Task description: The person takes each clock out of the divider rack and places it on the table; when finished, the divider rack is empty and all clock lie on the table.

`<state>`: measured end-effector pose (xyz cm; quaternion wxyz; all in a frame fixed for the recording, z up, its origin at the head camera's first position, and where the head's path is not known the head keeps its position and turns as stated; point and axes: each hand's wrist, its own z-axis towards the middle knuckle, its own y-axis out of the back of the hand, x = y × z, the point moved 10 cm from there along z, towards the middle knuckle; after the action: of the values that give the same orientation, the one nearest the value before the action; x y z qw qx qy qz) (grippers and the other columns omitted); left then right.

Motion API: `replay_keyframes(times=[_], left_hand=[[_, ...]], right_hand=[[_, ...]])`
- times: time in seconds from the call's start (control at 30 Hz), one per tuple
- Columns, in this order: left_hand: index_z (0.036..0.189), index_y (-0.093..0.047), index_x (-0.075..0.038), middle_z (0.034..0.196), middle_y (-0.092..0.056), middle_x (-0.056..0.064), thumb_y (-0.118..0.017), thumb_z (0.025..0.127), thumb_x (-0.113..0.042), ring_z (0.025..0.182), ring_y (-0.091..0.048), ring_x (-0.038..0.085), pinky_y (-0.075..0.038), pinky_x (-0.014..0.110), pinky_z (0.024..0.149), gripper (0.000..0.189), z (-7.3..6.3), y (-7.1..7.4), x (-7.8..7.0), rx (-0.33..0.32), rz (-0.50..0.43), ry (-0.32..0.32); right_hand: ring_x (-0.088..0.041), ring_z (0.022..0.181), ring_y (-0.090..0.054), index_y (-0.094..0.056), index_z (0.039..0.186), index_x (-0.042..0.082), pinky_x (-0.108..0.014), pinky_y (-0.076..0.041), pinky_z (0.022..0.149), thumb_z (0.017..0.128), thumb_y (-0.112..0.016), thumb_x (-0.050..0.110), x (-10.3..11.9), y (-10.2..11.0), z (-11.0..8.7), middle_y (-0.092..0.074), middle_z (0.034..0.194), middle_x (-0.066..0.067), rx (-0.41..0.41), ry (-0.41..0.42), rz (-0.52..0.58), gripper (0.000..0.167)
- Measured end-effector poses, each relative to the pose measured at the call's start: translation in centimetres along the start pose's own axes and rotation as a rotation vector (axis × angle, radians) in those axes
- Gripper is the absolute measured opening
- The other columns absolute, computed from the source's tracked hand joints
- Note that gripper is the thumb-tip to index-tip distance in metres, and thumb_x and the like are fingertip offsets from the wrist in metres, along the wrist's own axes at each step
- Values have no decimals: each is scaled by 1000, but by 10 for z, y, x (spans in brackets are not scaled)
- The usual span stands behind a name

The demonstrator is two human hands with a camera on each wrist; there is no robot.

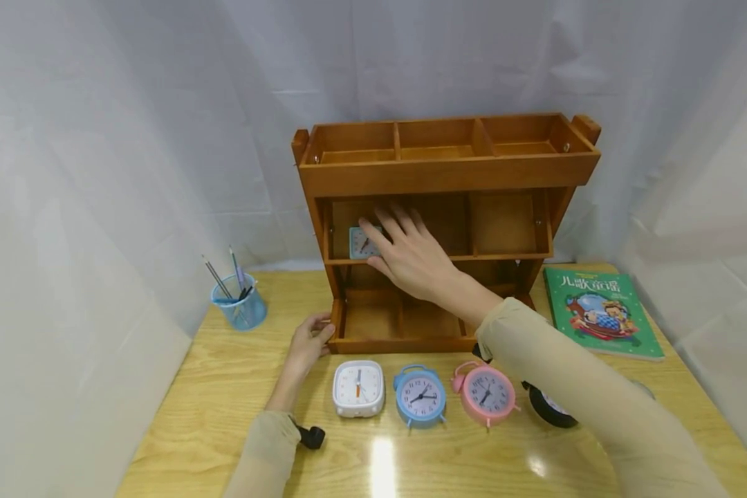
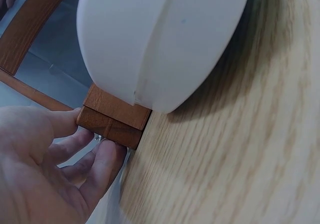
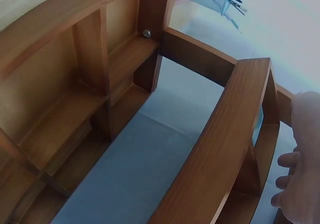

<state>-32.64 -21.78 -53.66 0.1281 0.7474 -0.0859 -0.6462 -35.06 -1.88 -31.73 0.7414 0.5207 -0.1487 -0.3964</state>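
Note:
A brown wooden shelf rack [image 1: 448,176] with three tiers stands at the back of the table. In its middle tier, on the left, sits a small light-blue square clock [image 1: 362,243]. My right hand [image 1: 411,256] is in front of that tier with fingers extended, the thumb side overlapping the clock's right edge; whether they touch is unclear. At the rack's lower left corner, my left hand [image 1: 308,342] holds the wooden end [image 2: 112,119] between thumb and fingers. Close by it stands a white clock [image 1: 358,389], its rounded casing large in the left wrist view.
Right of the white clock, in a row, are a blue alarm clock [image 1: 420,396], a pink alarm clock [image 1: 488,394] and a black clock [image 1: 550,409], partly behind my right sleeve. A blue pen cup [image 1: 246,311] stands left, a green book [image 1: 604,311] lies right.

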Motion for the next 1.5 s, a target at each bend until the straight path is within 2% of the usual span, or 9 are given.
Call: replay_keyframes(times=[0.27,0.47,0.63,0.77,0.9,1.03,1.27,1.5], left_hand=[[148,-54,0,134,-58,26,-57,109,-12,114,-64,28,-61,38,87,40,0,1,-1,-3,0,-6],[148,-55,0,136,-58,26,-57,109,-11,114,-64,28,-61,36,86,40,2,0,1,0,-5,6],[148,-54,0,136,-57,27,-56,109,-10,115,-64,29,-62,37,87,40,1,1,2,-1,-8,8],[148,-54,1,137,-56,28,-55,109,-9,115,-65,31,-63,39,88,40,0,1,4,2,-15,11],[147,-54,1,136,-57,28,-56,109,-9,114,-65,31,-63,37,86,40,1,1,3,-4,-14,7],[147,-55,0,135,-59,27,-57,109,-10,114,-66,31,-62,34,83,40,2,2,3,-9,-8,2],[146,-56,0,134,-59,27,-58,108,-11,113,-65,29,-61,33,81,39,2,2,4,-11,-9,2],[146,-56,-1,135,-59,27,-58,108,-11,114,-65,30,-61,35,84,39,2,1,4,-11,-9,7]], right_hand=[[-44,161,-22,-23,169,22,-62,-28,129,112,-42,53,3,-12,16,-31,172,-17,66,-9,-72,68],[-42,162,-23,-23,169,21,-65,-23,130,112,-39,53,2,-20,25,-34,171,-17,101,-40,-79,68],[-38,163,-23,-19,170,21,-65,-17,131,113,-35,54,5,-29,31,-34,171,-16,176,-64,-77,68],[-35,162,-27,-22,169,19,-66,-17,131,113,-32,53,9,-35,32,-39,169,-14,222,-63,-109,66],[-34,158,-36,-28,167,17,-66,-22,130,114,-33,51,13,-35,32,-47,164,-12,207,-49,-147,63],[-34,152,-45,-34,165,15,-64,-28,128,114,-37,49,14,-31,32,-54,158,-13,156,-37,-153,62],[-36,144,-54,-41,162,12,-55,-34,128,112,-46,46,14,-27,32,-59,150,-16,92,-33,-83,61],[-37,136,-61,-34,163,5,-52,-42,123,110,-52,44,15,-22,32,-62,145,-19,31,-31,-72,69]])
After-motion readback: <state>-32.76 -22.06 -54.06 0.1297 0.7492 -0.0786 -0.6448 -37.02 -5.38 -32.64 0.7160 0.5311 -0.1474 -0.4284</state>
